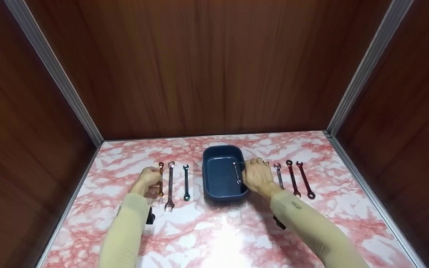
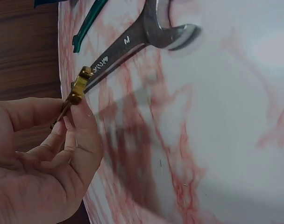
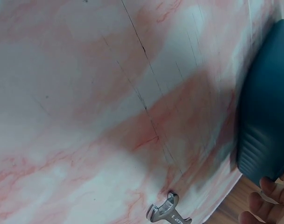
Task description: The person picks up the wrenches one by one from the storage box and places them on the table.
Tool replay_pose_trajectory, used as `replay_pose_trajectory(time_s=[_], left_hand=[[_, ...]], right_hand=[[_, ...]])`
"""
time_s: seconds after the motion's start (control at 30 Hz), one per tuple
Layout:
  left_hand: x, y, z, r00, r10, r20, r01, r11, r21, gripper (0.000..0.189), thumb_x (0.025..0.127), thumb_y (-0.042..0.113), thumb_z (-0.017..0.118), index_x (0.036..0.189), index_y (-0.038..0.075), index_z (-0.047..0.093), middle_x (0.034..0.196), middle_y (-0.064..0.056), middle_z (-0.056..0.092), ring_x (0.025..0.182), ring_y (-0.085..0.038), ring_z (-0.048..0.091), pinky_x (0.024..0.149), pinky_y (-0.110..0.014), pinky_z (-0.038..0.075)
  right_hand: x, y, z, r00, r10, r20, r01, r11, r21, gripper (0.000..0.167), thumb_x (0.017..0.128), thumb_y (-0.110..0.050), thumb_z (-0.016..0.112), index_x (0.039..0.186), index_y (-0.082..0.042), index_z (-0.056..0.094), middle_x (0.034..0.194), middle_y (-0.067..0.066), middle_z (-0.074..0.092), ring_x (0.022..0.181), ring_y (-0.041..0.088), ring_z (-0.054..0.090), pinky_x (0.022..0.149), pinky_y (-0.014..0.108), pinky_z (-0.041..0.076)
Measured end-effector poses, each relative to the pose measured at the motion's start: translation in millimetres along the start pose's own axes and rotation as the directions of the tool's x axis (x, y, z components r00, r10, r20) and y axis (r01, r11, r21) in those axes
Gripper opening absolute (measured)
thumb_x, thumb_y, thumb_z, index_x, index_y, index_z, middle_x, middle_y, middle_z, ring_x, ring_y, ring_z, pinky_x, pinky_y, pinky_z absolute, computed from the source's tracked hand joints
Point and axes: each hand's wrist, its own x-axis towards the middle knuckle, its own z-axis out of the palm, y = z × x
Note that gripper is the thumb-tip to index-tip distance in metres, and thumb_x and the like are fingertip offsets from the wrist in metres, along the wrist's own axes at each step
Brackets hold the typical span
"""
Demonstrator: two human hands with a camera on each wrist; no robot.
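My left hand (image 1: 149, 178) pinches a gold combination wrench (image 2: 80, 85) between thumb and fingers. In the head view that wrench stands at the left end of a row. Just right of it lie a large silver wrench (image 1: 170, 186) and a slimmer green one (image 1: 186, 183). My right hand (image 1: 256, 174) grips the right rim of a dark blue tub (image 1: 214, 199); in the right wrist view its fingertips (image 3: 268, 186) show at the tub's outer side. Inside the tub a small silver wrench (image 1: 236, 173) leans near the right wall, close to my right hand.
Right of the tub lie a silver wrench (image 1: 279, 175), partly behind my right hand and forearm, a dark red wrench (image 1: 293, 178) and a red wrench (image 1: 306, 180). Wood-grain panels (image 1: 214, 67) enclose the red-and-white marbled tabletop (image 1: 184, 238) at the back and sides.
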Motion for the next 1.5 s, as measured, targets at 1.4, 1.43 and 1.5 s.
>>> replay_pose_trajectory(time_s=[1.4,1.43,1.5], left_hand=[[0.9,-11.9,2.4,0.979,0.090,-0.184,0.012,0.872,0.489,0.026,0.098,0.011,0.060,0.117,-0.001,0.073,0.113,-0.020,0.074,0.086,-0.025,0.065,0.070,-0.032,0.053],[1.5,-12.4,2.5,0.977,0.093,-0.192,0.015,0.867,0.498,0.022,0.097,0.010,0.060,0.112,0.000,0.073,0.110,-0.020,0.074,0.086,-0.025,0.065,0.070,-0.032,0.052],[2.5,-13.4,2.5,0.976,0.087,-0.200,0.024,0.868,0.495,0.013,0.095,0.010,0.061,0.100,0.002,0.070,0.101,-0.017,0.072,0.083,-0.025,0.066,0.069,-0.032,0.053]], right_hand=[[-1.5,-1,1,1.000,0.008,0.003,-0.008,1.000,0.028,0.029,0.107,-0.025,0.061,0.112,0.002,0.068,0.112,0.024,0.075,0.110,0.045,0.069,0.094,0.060,0.060],[-1.5,-1,1,1.000,0.009,0.005,-0.009,0.999,0.030,0.029,0.107,-0.025,0.061,0.113,0.002,0.068,0.112,0.024,0.075,0.110,0.045,0.069,0.094,0.060,0.061],[-1.6,-1,1,1.000,0.012,0.011,-0.012,0.999,0.034,0.029,0.107,-0.025,0.061,0.114,0.002,0.069,0.113,0.025,0.075,0.111,0.045,0.069,0.095,0.060,0.061]])
